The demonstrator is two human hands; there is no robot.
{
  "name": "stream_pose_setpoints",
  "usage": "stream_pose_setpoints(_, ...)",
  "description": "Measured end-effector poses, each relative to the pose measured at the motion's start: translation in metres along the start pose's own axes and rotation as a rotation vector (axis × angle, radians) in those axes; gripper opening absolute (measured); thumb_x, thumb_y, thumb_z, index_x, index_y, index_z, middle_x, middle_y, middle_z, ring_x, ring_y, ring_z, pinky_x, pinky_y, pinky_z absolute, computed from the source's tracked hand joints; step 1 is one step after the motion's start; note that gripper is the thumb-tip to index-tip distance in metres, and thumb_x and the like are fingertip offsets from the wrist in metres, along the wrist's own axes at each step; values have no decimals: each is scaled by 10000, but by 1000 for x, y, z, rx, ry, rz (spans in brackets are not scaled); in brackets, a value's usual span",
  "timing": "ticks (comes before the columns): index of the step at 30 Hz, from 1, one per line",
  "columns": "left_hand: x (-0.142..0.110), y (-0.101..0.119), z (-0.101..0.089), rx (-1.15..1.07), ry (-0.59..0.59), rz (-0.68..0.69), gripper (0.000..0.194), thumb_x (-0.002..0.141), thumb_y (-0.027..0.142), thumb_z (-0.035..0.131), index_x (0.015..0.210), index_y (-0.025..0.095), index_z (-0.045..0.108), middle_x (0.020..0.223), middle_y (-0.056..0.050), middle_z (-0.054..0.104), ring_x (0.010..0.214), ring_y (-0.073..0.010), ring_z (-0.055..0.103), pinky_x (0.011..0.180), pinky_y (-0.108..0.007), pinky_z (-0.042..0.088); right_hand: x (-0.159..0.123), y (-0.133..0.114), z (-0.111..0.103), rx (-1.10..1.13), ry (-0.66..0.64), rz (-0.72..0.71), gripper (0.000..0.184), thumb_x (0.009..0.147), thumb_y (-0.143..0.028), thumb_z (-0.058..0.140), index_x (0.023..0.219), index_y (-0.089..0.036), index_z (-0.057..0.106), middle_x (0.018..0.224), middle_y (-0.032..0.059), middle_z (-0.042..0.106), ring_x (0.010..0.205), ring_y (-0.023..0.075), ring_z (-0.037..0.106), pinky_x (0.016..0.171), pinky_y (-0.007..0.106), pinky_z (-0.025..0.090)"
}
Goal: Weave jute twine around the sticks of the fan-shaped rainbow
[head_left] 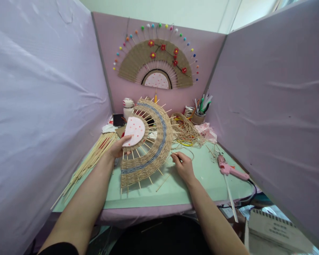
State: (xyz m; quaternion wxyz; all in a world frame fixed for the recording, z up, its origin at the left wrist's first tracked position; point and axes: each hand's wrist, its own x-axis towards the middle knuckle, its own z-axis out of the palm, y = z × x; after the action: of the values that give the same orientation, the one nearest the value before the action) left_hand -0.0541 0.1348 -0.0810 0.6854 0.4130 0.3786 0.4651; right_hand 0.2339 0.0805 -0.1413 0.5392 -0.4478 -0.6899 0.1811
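Note:
My left hand (118, 147) grips a woven fan (163, 141) by its white half-disc (135, 131) with pink dots, thumb on top. The fan is tilted on its side over the table. Its tan twine band carries a blue stripe, and thin wooden sticks poke out past the outer edge. My right hand (183, 164) is closed in a pinch at the fan's outer right edge, close to the stick ends. What lies between those fingertips is too small to make out. One loose stick (163, 182) lies on the table below the fan.
Behind the fan lies a heap of twine (187, 131). Bundled sticks (93, 159) rest at left, a pink glue gun (231, 170) at right. A bottle (128, 109) and a tool cup (198, 117) stand at the back. A finished flowered fan (138, 58) hangs on the back panel.

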Motion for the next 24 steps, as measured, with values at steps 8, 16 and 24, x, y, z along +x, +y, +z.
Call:
stream_pose_setpoints(8,-4,5,2,2,74,-60,298,859,172,421,987,26,647,440,-76,596,281,-148,489,236,-214,376,1,4,-2,6,104,19,172,865,-301,517,782,-182,610,619,-9,561,564,125,515,574,248,409)
stream_pose_setpoints(16,-2,4,-4,23,65,-70,324,847,185,458,1077,32,627,469,-86,618,296,-156,506,242,-213,375,0,1,-4,-30,226,-40,156,864,-301,527,800,-182,604,699,19,599,631,140,530,617,269,424)
stream_pose_setpoints(24,-4,7,-7,34,87,-94,323,843,151,449,1088,44,630,443,-76,609,274,-154,489,235,-213,379,0,2,-8,-15,279,-127,109,857,-267,535,834,-192,611,760,37,597,728,163,546,658,296,425)
